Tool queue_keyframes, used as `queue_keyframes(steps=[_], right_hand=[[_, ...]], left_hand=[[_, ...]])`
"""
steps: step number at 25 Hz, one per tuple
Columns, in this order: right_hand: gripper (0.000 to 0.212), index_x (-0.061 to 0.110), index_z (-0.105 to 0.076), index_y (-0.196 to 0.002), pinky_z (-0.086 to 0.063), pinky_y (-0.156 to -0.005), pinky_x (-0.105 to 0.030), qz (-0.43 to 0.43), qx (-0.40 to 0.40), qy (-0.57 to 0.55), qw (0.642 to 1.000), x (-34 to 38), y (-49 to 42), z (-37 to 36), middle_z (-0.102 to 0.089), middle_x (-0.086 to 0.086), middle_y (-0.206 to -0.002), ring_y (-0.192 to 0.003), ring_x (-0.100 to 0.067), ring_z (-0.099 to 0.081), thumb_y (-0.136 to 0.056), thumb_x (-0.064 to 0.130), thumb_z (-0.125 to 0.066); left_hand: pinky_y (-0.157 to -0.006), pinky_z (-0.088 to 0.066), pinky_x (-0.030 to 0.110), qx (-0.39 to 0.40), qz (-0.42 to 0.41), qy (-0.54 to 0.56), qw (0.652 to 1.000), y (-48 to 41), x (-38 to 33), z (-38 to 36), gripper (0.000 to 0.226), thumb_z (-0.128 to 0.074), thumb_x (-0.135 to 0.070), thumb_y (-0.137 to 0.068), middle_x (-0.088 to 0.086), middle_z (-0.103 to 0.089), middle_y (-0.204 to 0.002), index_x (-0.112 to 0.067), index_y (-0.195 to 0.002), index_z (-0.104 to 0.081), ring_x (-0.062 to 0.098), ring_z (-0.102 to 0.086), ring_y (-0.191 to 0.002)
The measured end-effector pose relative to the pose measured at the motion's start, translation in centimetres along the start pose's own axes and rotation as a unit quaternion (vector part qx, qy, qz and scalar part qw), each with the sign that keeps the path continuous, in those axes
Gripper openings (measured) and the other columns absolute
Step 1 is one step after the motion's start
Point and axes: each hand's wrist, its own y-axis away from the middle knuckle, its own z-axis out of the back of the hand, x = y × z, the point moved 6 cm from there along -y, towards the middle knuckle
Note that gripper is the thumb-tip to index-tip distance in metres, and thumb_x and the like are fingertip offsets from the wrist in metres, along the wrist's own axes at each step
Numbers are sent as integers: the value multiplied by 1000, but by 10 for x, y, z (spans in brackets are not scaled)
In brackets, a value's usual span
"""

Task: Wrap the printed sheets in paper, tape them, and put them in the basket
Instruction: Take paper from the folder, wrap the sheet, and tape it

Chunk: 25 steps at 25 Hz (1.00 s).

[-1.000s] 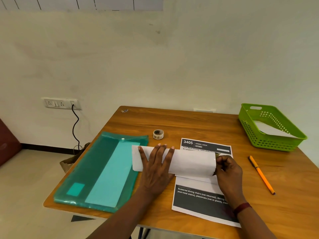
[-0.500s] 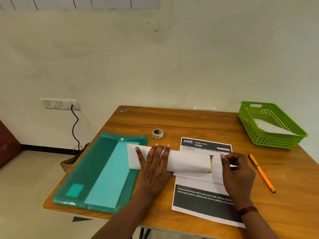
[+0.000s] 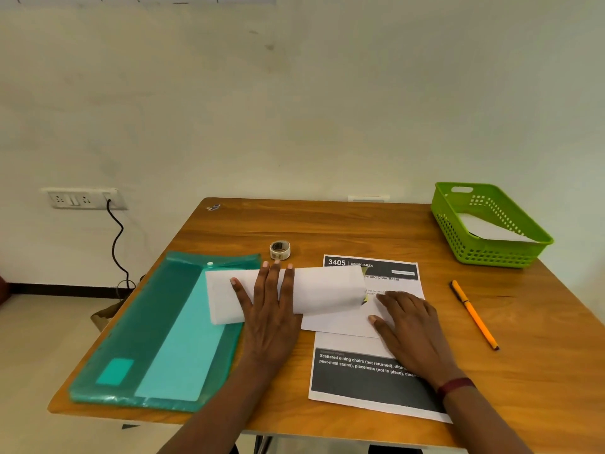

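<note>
White paper folded over into a long bundle (image 3: 327, 290) lies across the middle of the tabletop (image 3: 540, 371), its left end resting on a green plastic folder (image 3: 157, 329) and its right end over a printed sheet (image 3: 370, 378). We see the left hand (image 3: 271, 309) pressed flat on the bundle, fingers straight and slightly spread, fingertips reaching its far edge. It grips nothing.

The right hand (image 3: 409, 326) lies just beside the bundle's open right end, palm down on a flat flap of white paper that covers the middle of the printed sheet. Its fingers are stretched out toward the bundle and the thumb rests on the flap; it too holds nothing. A small yellowish edge shows at the bundle's right end, though we cannot tell what it is.

The two hands are apart, each flat on paper. The printed sheet runs from mid-table to the near edge.

A roll of tape (image 3: 280, 250) stands just beyond the left fingertips, not touching them. An orange pen (image 3: 473, 314) lies near the right edge. The green basket (image 3: 491, 253) sits at the far right corner with a white sheet (image 3: 491, 229) inside.
</note>
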Motion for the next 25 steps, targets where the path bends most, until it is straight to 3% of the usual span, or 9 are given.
queue_keyframes(steps=[3, 8, 15, 21, 25], right_hand=[[59, 27, -49, -138, -31, -112, -51, -12, 48, 15, 999, -4, 0, -9, -50, 3, -141, -132, -18, -44, -95, 60, -26], [57, 26, -60, -126, -37, -105, -50, -2, 24, 18, 1000, -1, -1, -2, -57, 2, -115, -109, -20, -55, -94, 59, -27], [59, 25, -51, -135, -35, -105, -54, -21, 71, 34, 997, -3, -2, -3, -48, 0, -111, -106, -22, -48, -94, 55, -20], [29, 27, -58, -122, -39, -103, -51, -20, -1, -15, 1000, -4, 0, 3, -47, 1, -110, -104, -19, -52, -95, 37, -53], [15, 24, -65, -105, -41, -93, -48, -48, -54, -18, 997, -5, 0, 9, -64, 1, -102, -92, -21, -60, -91, 20, -62]], left_hand=[[-112, -4, 72, 12, 13, 1, 1000, -1, 1, -3, 88, -78, -32, -71, 17, -36, -148, -15, -145, -33, 37, -31, -139], [-111, -7, 74, 36, 27, 10, 999, -1, 2, -7, 89, -78, -38, -70, 18, -40, -146, -15, -144, -35, 38, -35, -137], [-112, -6, 73, 41, 42, 25, 998, 1, 4, -7, 87, -78, -37, -69, 19, -43, -144, -16, -143, -36, 38, -36, -136], [-112, -7, 73, 44, 47, 27, 998, 1, 5, -7, 85, -76, -42, -71, 19, -44, -143, -16, -142, -36, 38, -37, -135], [-113, -6, 72, 43, 48, 28, 998, 1, 4, -5, 86, -74, -44, -71, 20, -45, -142, -16, -143, -36, 39, -39, -133]])
